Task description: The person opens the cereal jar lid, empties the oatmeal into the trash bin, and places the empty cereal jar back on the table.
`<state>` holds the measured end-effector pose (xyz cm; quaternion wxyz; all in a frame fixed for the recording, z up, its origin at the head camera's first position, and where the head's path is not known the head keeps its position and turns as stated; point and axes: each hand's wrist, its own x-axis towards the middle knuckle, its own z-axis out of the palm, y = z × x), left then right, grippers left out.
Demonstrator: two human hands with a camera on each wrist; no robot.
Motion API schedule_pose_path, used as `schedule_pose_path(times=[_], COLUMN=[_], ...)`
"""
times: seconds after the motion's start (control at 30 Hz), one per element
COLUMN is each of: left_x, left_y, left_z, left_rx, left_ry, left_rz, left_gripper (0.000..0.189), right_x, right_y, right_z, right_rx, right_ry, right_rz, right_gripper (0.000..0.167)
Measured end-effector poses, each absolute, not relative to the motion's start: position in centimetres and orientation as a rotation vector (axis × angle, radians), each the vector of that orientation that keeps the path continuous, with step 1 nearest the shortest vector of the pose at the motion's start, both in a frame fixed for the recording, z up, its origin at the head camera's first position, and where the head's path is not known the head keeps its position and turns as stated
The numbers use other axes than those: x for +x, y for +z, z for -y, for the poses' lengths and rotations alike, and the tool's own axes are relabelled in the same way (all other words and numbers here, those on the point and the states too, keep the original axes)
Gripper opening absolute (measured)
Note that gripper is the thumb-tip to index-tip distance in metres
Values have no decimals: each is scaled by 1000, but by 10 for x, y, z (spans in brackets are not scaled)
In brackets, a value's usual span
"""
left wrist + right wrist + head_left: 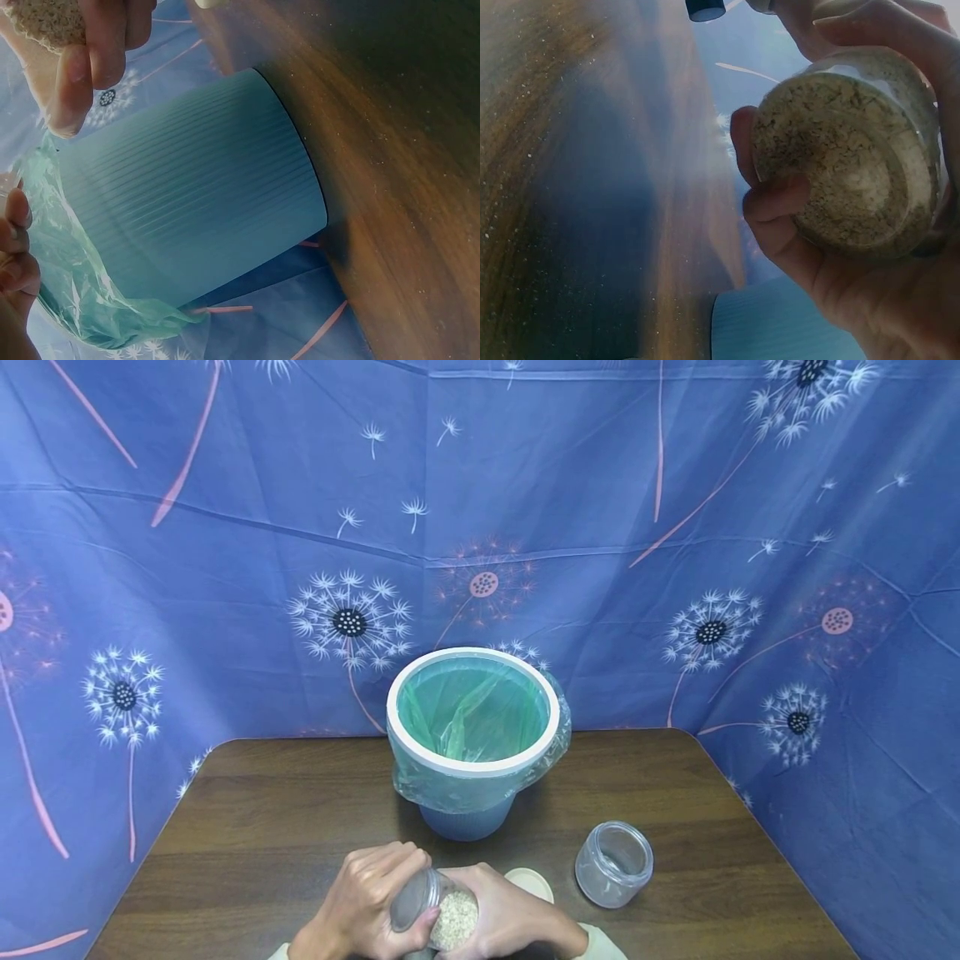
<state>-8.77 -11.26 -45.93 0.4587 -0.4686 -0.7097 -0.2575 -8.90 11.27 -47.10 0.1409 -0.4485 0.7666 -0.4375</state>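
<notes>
Near the table's front edge both hands hold a clear jar of pale flakes (pixel 456 922), tilted on its side. My right hand (pixel 510 912) wraps around its body; in the right wrist view the jar's round bottom (pixel 847 165) shows between fingers and thumb, with flakes behind it. My left hand (pixel 367 897) grips the clear round end (pixel 411 902) with a ridged rim, thumb pressed at the rim. Whether this end is a lid or a second container, I cannot tell. A pale round lid (pixel 530 883) lies on the table, partly hidden behind my right hand.
A blue ribbed bin (pixel 465 822) with a white rim and green translucent bag (pixel 427 789) stands beyond the hands. To the right sits an uncovered clear jar (pixel 614 865). The brown wooden table (pixel 285 814) meets a blue dandelion-patterned cloth (pixel 262 610) at its back and sides.
</notes>
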Motion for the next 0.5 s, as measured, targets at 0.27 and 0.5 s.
schedule_pose_path(times=[0.27, 0.5], left_x=[-89, -89], left_y=[-459, -461], left_z=[113, 113], left_rx=[-1150, -1134], left_ry=[-638, -619], left_rz=[1738, 1736], left_gripper=[40, 42], right_x=[-90, -90], right_y=[-472, -473], right_z=[-113, -114], right_rx=[-1311, -1284], right_ry=[-1267, -1273], right_rz=[-2214, -2198], right_gripper=[49, 46])
